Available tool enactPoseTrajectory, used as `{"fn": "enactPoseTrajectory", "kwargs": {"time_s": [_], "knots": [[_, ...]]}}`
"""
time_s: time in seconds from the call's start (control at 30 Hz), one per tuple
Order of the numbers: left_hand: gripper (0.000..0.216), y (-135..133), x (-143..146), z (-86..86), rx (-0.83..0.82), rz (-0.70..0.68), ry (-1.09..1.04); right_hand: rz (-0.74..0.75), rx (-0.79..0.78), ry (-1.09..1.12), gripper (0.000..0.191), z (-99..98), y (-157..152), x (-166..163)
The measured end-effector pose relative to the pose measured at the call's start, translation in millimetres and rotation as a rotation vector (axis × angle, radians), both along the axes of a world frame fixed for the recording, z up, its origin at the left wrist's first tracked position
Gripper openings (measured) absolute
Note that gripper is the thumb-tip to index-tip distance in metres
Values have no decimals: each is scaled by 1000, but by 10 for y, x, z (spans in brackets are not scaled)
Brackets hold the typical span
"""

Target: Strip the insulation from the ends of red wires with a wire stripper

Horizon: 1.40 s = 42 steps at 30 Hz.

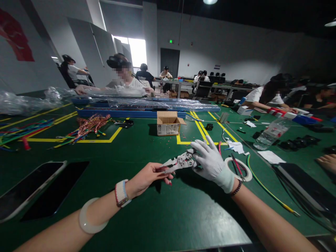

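Observation:
A pair of metal wire strippers (181, 161) is held over the green table between my two hands. My bare left hand (152, 176) has its fingers closed around the tool's left end. On the right end rests my right hand (211, 162) in a pale grey glove, fingers bent about the tool and one finger raised. The glove hides that end of the strippers. Just right of the glove lies a white tape roll (250, 171) with a red-handled tool (237, 166) across it. A green-yellow cable (267, 194) curves beside the roll.
Farther back stands an open cardboard box (168, 127). Bundled copper-ended wires (93, 127) and colored cables (26, 131) lie at left, with two dark phones (56, 190) nearer. A plastic bottle (271, 134) lies at right. Blue rails (126, 113) cross behind; a person sits beyond.

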State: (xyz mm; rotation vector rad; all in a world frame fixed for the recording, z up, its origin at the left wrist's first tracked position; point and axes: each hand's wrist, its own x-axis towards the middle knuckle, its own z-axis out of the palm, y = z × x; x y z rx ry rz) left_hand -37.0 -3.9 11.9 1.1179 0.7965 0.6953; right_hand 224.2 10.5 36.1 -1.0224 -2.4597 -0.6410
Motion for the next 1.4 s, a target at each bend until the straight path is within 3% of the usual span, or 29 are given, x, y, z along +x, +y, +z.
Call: {"fn": "enactPoseTrajectory", "kwargs": {"time_s": [0.13, 0.27, 0.63, 0.9, 1.27, 1.4], "knots": [[28, 5, 6, -19, -11, -2, -1, -38, -42, -21, 41, 1, -20, -36], [29, -6, 11, -5, -15, 11, -6, -55, -34, 0, 43, -6, -28, -59], [28, -23, 8, 51, -40, 8, -90, -9, 44, 42, 21, -15, -39, -50], [25, -18, 14, 27, -76, 52, -55, -18, 7, 49, 6, -27, -45, -84], [28, -11, 27, 6, -20, 68, -62, -37, -68, 181, 3, -112, -23, -109], [29, -10, 17, 11, -11, 38, -64, -55, -47, 211, 12, -97, -10, -61]]}}
